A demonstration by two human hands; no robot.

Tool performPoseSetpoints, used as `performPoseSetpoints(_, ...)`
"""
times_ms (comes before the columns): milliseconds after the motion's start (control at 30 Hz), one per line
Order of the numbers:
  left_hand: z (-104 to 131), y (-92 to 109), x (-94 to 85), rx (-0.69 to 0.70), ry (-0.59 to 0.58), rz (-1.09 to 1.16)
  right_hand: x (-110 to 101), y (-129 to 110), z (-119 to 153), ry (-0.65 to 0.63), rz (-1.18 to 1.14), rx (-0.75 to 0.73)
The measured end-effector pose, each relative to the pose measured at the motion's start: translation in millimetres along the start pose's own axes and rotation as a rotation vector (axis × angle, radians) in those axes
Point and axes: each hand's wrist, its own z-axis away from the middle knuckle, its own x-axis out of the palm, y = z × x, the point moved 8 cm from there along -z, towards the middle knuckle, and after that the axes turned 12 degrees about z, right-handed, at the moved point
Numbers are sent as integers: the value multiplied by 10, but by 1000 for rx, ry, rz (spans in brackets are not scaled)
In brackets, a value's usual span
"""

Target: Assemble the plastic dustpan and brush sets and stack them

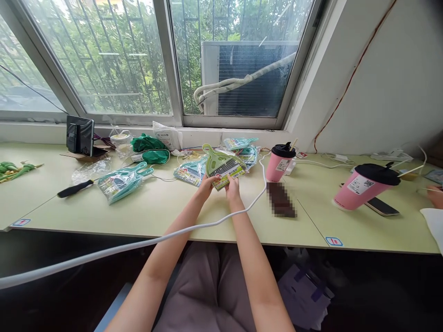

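Note:
Both hands hold a small green dustpan and brush set (223,161) in clear wrap, raised just above the table with its handle pointing up and left. My left hand (206,185) is closed on its lower left edge. At the lower right edge, my right hand (233,186) grips it beside the yellow label. Behind it lie a blue wrapped dustpan set (189,172) and, on the right, stacked blue sets (246,154). Another blue wrapped dustpan set (122,180) rests farther left, next to a black-handled tool (75,189).
A pink cup (277,163) and a blurred dark object (282,200) stand right of my hands. Farther right are a larger pink cup (363,186), a phone (382,206) and another person's hand (435,196). A white cable (180,232) crosses over my forearms. A tablet (80,135) stands back left.

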Motion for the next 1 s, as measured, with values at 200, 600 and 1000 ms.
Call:
performPoseSetpoints(200, -54, 15, -88, -14, 32, 46, 71, -33, 26, -103, 16, -9)
performPoseSetpoints(600, 50, -28, 80, -70, -129, -63, -68, -82, 27, -1, 99, -56)
performPoseSetpoints(1000, 262, -514, 323, -482, -469, -143, -288, -133, -28, 219, 43, -146)
